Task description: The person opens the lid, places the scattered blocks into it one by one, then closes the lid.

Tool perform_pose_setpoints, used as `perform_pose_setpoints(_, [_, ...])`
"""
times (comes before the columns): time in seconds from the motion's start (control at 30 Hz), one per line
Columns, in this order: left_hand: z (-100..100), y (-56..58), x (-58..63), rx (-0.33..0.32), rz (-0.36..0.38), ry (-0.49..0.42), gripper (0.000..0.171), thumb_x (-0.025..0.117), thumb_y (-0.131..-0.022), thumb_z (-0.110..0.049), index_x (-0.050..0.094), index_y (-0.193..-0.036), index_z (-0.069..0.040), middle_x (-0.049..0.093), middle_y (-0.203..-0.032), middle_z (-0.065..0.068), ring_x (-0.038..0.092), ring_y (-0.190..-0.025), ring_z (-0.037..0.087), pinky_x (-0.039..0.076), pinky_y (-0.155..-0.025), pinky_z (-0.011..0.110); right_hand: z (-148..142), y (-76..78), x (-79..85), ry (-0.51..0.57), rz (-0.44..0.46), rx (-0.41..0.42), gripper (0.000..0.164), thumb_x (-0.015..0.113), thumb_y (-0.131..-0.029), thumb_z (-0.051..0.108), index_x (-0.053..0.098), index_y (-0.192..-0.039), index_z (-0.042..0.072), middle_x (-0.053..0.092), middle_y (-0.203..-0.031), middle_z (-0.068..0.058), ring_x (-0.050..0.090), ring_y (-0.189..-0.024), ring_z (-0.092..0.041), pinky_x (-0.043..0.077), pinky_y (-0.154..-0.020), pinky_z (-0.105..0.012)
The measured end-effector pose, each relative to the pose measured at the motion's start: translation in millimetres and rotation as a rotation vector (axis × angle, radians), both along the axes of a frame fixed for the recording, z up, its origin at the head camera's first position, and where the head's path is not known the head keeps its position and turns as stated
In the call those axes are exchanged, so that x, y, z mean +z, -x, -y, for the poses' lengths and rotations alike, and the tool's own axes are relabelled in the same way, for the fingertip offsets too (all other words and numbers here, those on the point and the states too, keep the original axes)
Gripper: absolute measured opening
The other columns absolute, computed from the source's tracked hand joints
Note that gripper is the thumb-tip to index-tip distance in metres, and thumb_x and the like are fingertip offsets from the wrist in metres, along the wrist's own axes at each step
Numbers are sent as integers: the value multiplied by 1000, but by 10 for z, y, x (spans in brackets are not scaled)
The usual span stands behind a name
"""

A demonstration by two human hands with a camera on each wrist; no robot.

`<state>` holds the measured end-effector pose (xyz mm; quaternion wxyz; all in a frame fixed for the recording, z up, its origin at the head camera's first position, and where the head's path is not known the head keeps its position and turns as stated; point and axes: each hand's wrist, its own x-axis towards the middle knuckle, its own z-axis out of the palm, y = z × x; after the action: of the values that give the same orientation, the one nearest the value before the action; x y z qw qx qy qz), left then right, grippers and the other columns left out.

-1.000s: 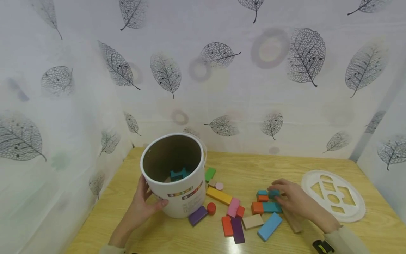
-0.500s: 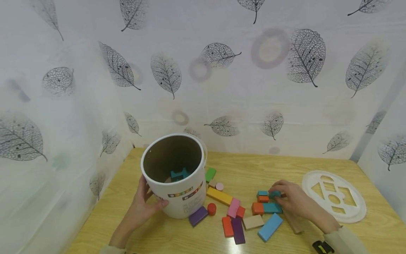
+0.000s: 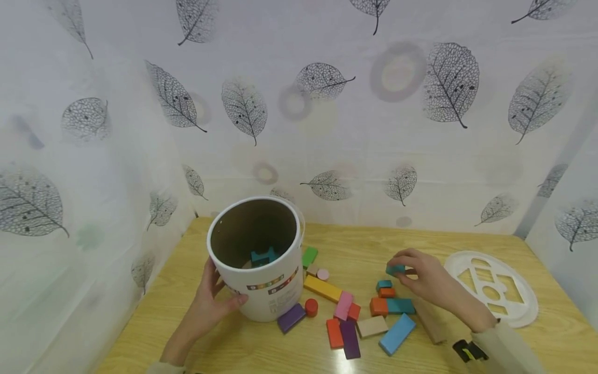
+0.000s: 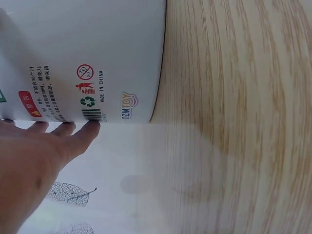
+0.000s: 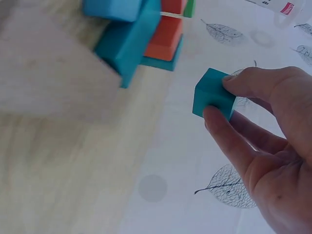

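My left hand [image 3: 207, 306] rests against the left side of a white bucket [image 3: 268, 293], its thumb on the front and fingertips along the wall. Fingertips also touch the printed bucket wall [image 4: 97, 39] in the left wrist view. A teal wooden block [image 3: 261, 257] shows inside the bucket. My right hand [image 3: 427, 278] pinches a small teal cube [image 5: 212, 95] between thumb and fingers, raised above the table. Below it lie a small teal block [image 3: 384, 284], an orange block [image 3: 386, 293], a longer teal block [image 3: 401, 306] and a flat wooden plank [image 3: 429, 322].
Several coloured blocks lie between bucket and right hand, among them a yellow bar [image 3: 322, 288], a red cylinder [image 3: 311, 307], a purple block [image 3: 291, 318] and a light blue block [image 3: 397, 334]. A white lid with shaped holes [image 3: 525, 309] lies at right.
My right hand has lifted the teal cube off the table and moved it slightly up and left. The left hand and bucket have stayed put.
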<state>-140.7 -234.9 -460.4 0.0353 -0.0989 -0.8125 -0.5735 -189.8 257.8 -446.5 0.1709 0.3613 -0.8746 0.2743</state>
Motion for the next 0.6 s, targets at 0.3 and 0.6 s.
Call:
perform_pose_setpoints(0.3, [7, 2, -10, -1, 2, 9, 113, 81, -86, -16, 2, -164, -38, 9, -174, 6, 20, -155, 49, 35, -114, 74, 271, 130, 135, 110, -204, 126, 40, 83, -72, -12, 75, -106, 6, 70, -106, -12, 72, -81, -21, 61, -70, -15])
perform_pose_setpoints(0.6, [17, 5, -21, 0, -4, 10, 113, 80, -86, -16, 2, -163, -38, 9, -174, 6, 21, -154, 50, 35, -114, 75, 571, 240, 376, 162, -260, 185, 23, 64, -101, 25, 75, -109, 6, 71, -110, -13, 72, -88, -22, 61, -73, -16])
